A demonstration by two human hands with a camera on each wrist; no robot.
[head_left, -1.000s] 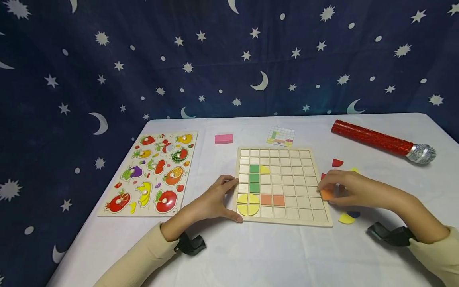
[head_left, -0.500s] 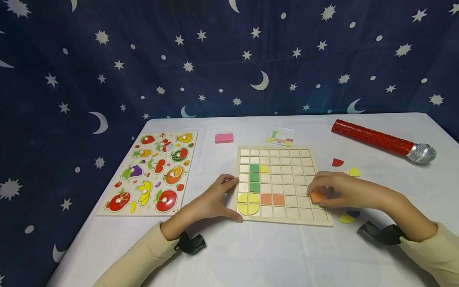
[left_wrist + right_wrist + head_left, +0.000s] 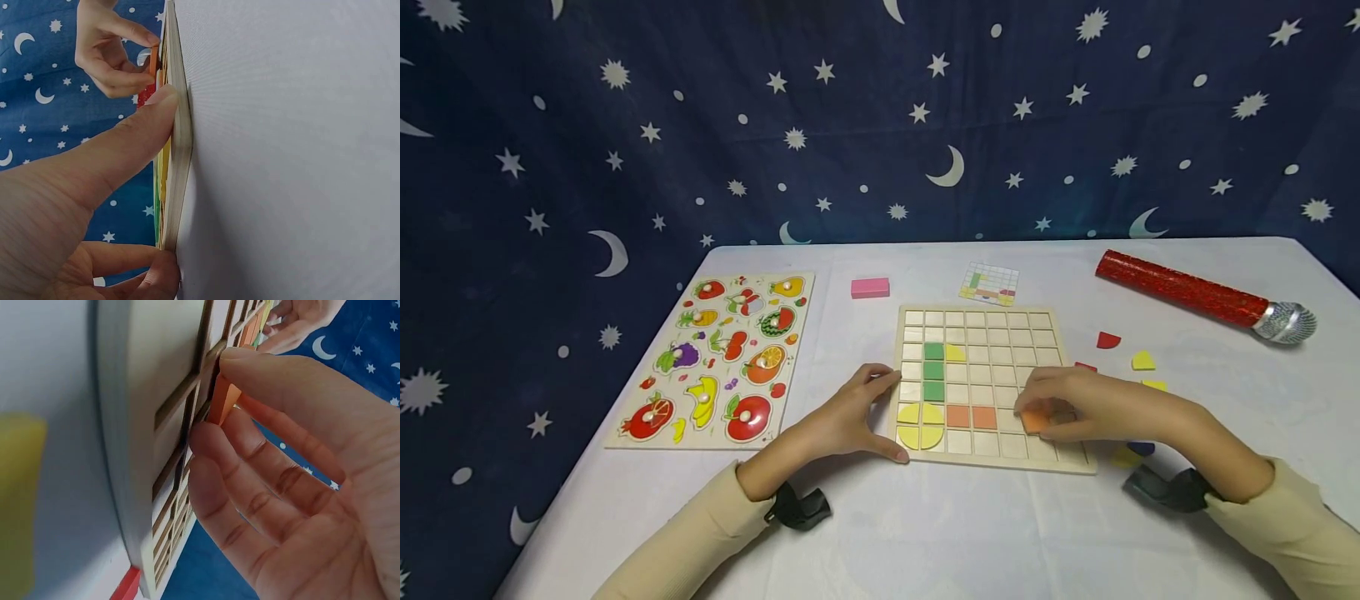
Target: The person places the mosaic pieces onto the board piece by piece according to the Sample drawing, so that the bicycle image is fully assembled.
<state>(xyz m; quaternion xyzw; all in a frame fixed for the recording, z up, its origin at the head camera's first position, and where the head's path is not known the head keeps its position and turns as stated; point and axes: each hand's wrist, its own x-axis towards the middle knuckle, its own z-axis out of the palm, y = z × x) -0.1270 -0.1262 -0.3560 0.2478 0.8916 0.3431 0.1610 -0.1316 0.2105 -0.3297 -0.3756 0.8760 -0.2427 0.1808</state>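
A wooden grid board point(image 3: 977, 462) lies on the table with green, yellow and orange pieces in its squares. My left hand point(image 3: 842, 421) rests against the board's near left corner, thumb and fingertips spread apart along its edge. In the left wrist view, the thumb point(image 3: 134, 144) touches the rim. My right hand point(image 3: 1090, 407) pinches an orange square tile point(image 3: 1035, 421) over the right part of the grid. In the right wrist view, this orange tile point(image 3: 223, 400) is tilted between thumb and fingertips, close to the squares. Two orange squares point(image 3: 972, 417) sit further left on the board.
A fruit puzzle point(image 3: 711, 362) lies to the left. Behind the board are a pink block point(image 3: 870, 287) and a small pattern card point(image 3: 989, 283). A red microphone point(image 3: 1183, 286) lies at the back right. Loose red point(image 3: 1108, 340), yellow point(image 3: 1143, 360) and blue point(image 3: 1141, 448) pieces are on the right.
My right hand has moved left with the orange tile, from beside the board's right edge to above its grid. My left hand has stayed at the corner.
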